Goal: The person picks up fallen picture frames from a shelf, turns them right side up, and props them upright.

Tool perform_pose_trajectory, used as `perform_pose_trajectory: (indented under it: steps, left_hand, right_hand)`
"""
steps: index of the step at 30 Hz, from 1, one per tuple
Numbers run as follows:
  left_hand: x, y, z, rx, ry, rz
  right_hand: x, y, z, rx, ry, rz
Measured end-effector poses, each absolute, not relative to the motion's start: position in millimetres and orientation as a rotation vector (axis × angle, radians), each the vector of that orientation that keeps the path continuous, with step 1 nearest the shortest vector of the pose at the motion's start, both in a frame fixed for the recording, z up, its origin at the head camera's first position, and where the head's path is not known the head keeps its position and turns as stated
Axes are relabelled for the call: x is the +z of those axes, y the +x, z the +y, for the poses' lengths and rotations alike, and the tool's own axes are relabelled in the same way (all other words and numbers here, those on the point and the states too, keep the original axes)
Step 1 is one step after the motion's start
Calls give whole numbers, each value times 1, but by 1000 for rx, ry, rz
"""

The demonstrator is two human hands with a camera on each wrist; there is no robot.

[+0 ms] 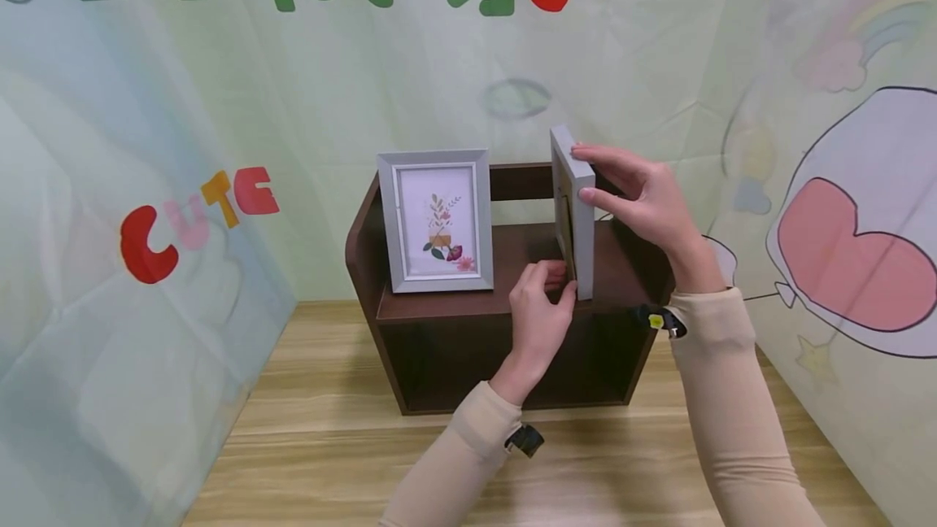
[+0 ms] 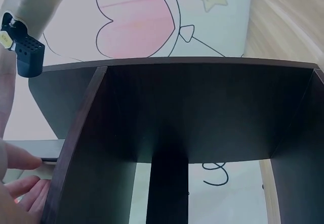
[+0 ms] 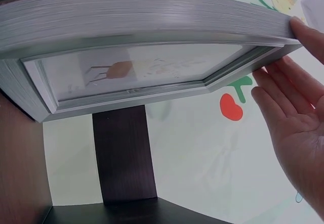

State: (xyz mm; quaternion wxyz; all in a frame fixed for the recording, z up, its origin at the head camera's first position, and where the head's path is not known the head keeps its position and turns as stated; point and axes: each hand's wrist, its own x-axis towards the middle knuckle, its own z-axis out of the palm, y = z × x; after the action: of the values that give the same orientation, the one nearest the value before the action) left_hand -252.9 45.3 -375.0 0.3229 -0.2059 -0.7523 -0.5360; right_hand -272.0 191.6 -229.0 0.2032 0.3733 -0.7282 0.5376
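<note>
A grey picture frame (image 1: 583, 234) stands upright, turned nearly edge-on, on the right part of a dark brown shelf unit (image 1: 512, 236). Thumb and fingers of my right hand (image 1: 655, 202) pinch its upper corner. Down at its lower end, my left hand (image 1: 538, 315) grips it, fingers on the back side and thumb by the near edge. The frame's glazed front (image 3: 167, 67) shows in the right wrist view, with a pale print inside. A matching frame (image 1: 439, 177) with a flower picture stands on the left of the same shelf, facing me.
Below the top shelf is an open lower compartment (image 1: 468, 356). The unit stands on a wood-grain tabletop (image 1: 307, 437). Printed cloth walls (image 1: 329, 104) with letters and cartoon shapes rise behind it and at both sides.
</note>
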Motion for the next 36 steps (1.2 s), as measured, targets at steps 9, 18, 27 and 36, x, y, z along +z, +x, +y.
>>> perform_pose_trajectory:
  steps: [9, 18, 27, 36]
  left_hand:
    - [-375, -255, 48, -1320, -551, -1983]
    - [-378, -257, 48, -1275, -550, -1957]
    - [-377, -259, 39, -1273, -507, -1934]
    - [-378, -260, 26, -1260, -463, -1915]
  right_hand:
    - [-231, -275, 196, 1536, 1073, -1986]
    - [-232, -275, 197, 1539, 1070, -1977]
    - [-231, -274, 195, 1520, 1055, -2000]
    - [-229, -272, 187, 1387, 1047, -2072]
